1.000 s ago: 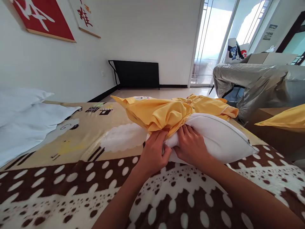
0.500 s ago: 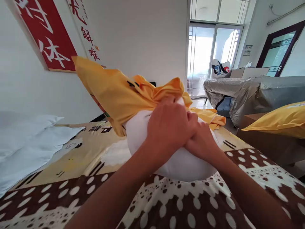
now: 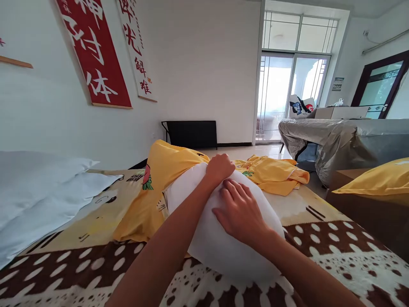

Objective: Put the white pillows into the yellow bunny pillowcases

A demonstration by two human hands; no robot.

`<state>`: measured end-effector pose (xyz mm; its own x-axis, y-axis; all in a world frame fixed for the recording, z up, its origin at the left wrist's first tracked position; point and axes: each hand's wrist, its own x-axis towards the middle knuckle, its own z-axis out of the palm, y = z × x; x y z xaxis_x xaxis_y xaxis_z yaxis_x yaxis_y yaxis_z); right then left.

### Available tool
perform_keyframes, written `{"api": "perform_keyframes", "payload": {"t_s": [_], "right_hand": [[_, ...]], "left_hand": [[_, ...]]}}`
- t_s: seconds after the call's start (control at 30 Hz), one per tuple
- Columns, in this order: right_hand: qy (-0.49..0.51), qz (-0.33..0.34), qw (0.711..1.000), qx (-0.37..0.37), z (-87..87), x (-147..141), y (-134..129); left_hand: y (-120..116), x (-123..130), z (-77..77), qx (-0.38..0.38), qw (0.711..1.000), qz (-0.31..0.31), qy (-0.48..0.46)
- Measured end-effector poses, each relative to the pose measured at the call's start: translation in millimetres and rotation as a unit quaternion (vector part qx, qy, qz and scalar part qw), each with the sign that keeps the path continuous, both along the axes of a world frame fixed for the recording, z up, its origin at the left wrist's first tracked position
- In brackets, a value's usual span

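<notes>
A plump white pillow (image 3: 204, 230) lies on the patterned blanket in front of me, its far left part tucked into a yellow pillowcase (image 3: 179, 157) with cartoon prints. At the pillow's far edge my left hand (image 3: 220, 167) is closed on it, fingers curled out of sight. Whether it also grips the pillowcase's edge I cannot tell. Closer to me, my right hand (image 3: 241, 209) rests on top of the pillow with its fingers apart and bent slightly.
More yellow cloth (image 3: 271, 172) lies beyond the pillow. White pillows (image 3: 41, 192) are at the left. On the right, a yellow pillow (image 3: 380, 181) sits on a cardboard box (image 3: 348, 209), near a plastic-covered table (image 3: 335, 132). A black panel (image 3: 191, 133) stands by the wall.
The pillow and pillowcase have come down onto the blanket, and the pillowcase now droops to the left. My hands, clasped together before, have separated; the right has opened on the pillow.
</notes>
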<state>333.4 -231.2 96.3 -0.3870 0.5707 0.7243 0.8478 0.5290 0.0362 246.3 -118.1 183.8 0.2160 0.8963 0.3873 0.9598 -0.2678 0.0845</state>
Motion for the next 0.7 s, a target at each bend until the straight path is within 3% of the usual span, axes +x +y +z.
{"api": "perform_keyframes", "payload": {"t_s": [0.1,0.23,0.37,0.53,0.7], "right_hand": [[0.016,-0.011,1.0,-0.024,10.3,-11,10],[-0.001,-0.011,0.998,-0.055,17.5,-14,17],[-0.026,0.013,0.994,-0.102,26.7,-9,15],[-0.073,0.038,0.989,-0.123,34.8,-16,11],[-0.102,0.017,0.988,-0.116,26.4,-35,27]], "left_hand": [[-2,-11,17.5,-0.043,0.998,-0.032,0.037],[-8,-47,44.3,-0.128,0.986,-0.079,0.075],[-11,-84,57.3,-0.178,0.97,-0.145,0.085],[-23,-96,51.5,-0.163,0.958,-0.196,0.133],[-48,-71,20.7,-0.04,0.968,-0.126,0.212]]}}
